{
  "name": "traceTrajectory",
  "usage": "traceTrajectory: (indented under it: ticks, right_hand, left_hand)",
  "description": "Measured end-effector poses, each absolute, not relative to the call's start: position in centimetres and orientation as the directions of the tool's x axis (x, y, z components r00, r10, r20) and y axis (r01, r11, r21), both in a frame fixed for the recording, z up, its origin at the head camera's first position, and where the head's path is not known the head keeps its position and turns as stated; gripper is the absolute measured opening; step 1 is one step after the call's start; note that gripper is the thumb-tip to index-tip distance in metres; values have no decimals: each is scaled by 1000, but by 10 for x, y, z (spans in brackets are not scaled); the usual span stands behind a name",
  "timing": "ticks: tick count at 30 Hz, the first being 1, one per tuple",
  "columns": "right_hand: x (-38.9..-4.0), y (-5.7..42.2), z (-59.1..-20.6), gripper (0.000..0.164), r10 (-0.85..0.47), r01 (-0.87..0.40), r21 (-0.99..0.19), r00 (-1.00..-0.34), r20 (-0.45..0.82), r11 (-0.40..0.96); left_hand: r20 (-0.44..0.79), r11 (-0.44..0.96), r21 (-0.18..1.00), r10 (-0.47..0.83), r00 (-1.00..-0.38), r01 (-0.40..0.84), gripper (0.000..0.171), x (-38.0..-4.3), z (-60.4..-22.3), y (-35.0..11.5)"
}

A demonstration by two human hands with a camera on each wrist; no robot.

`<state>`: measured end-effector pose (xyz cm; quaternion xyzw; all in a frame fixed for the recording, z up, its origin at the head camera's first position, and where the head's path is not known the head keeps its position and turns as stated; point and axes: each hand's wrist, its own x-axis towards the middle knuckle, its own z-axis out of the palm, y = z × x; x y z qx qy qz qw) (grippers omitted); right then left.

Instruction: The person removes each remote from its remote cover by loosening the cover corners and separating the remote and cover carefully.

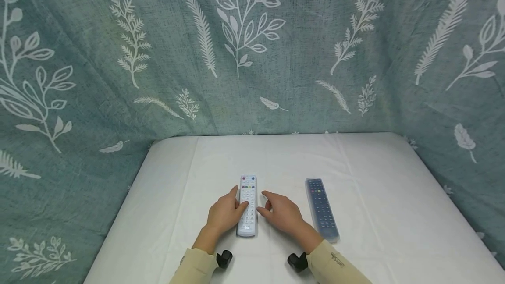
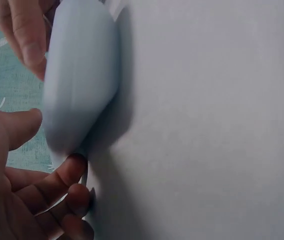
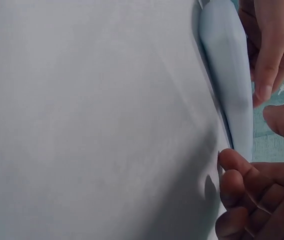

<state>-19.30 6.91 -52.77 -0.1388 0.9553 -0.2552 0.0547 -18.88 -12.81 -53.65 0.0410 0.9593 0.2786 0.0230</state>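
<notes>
A white remote control lies face up on the white-covered table, long side pointing away from me. My left hand is at its left side, the thumb extended over the buttons. In the left wrist view the fingertips meet the remote's lower edge, while the thumb stands slightly off its face. On the other side, my right hand is beside the remote with loosely bent fingers and a small gap to it. In the right wrist view its fingers rest by the table surface and hold nothing.
A dark blue remote control in a translucent cover lies at a slant to the right, beyond my right forearm. The white tablecloth spreads around both. Behind the table hangs a green leaf-patterned curtain.
</notes>
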Motion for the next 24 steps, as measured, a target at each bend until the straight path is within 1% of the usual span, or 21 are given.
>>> traceTrajectory:
  ticks: [15, 24]
  right_hand:
    - [-198, 51, -534, 56, -282, -198, -576, -958, -59, 793]
    - [-197, 48, -536, 55, -280, -176, -621, -957, -73, 764]
  left_hand:
    - [-17, 860, 507, 71, -997, 53, 60, -191, -539, -123]
    - [-19, 856, 514, 67, -998, 48, 60, -190, -539, -122]
